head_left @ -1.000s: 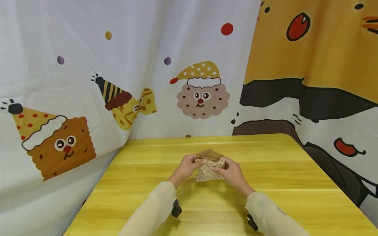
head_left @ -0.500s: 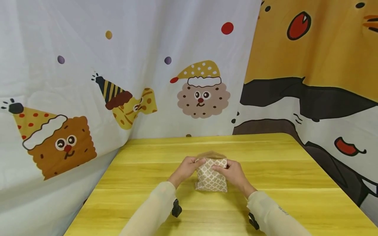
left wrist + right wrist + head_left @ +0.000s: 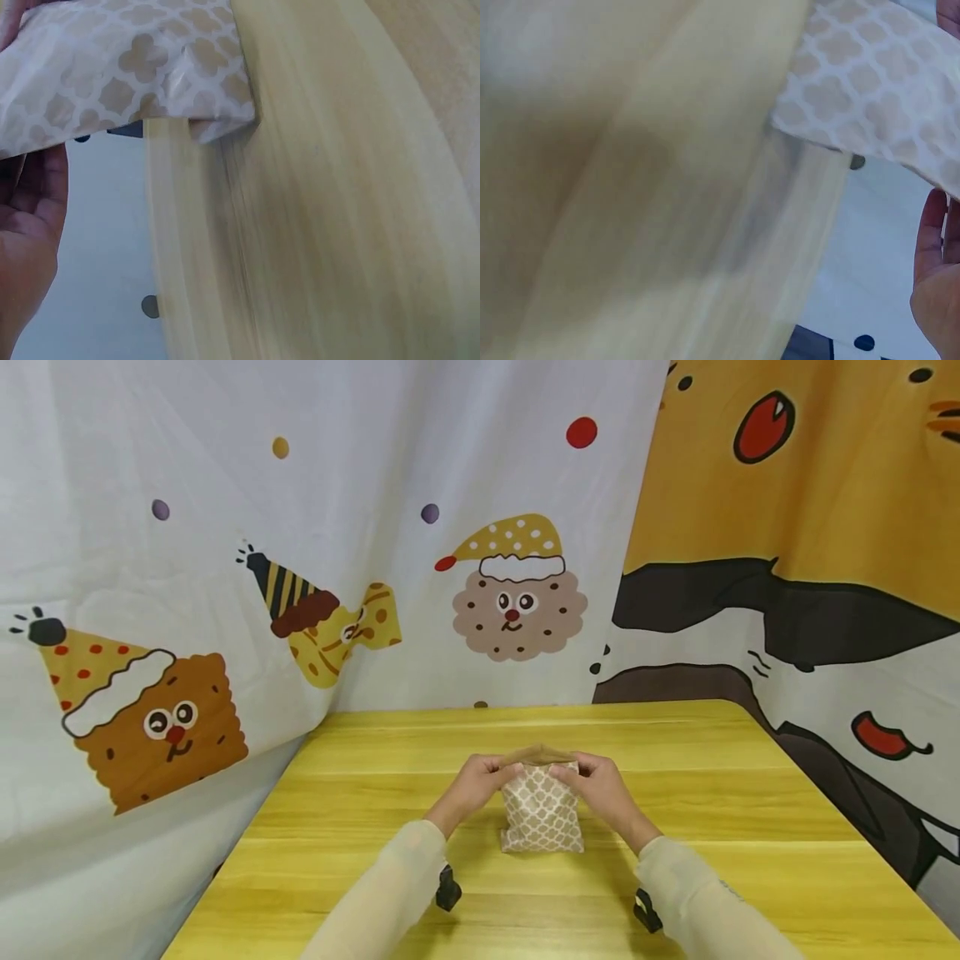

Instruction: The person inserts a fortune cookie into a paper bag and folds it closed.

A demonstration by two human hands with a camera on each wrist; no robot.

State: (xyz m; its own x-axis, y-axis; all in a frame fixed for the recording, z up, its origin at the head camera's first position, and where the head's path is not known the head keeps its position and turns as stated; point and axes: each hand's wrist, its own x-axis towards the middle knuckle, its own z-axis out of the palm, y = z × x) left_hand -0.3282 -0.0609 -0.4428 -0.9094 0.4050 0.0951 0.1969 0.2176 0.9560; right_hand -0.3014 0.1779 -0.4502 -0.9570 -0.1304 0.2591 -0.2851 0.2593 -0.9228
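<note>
Trouble, if any, would likely start at the left, where the left hand (image 3: 477, 778) pinches the upper left corner of the patterned bag (image 3: 542, 814) with its thumb on the front: a hard sideways pull there could crease or tear that thin-looking edge. The bag stands upright between the hands above the middle of the table (image 3: 390, 860), its brown inner back (image 3: 542, 752) showing along the mouth; I cannot tell whether its bottom edge touches the wood, and if it hangs, one loosened side would probably let it swing askew. The right hand (image 3: 600, 781) pinches near the upper right corner, thumb well in on the front, so uneven tension could skew the mouth. Around them, from the left, come a pale sleeve (image 3: 382, 893), a black wrist device (image 3: 448, 891), the printed curtain (image 3: 375, 460) behind the table, then a second black device (image 3: 647, 912) and the other sleeve (image 3: 712, 902). Both thumbs cover parts of the bag's top edge, and its contents, if any, are hidden.
</note>
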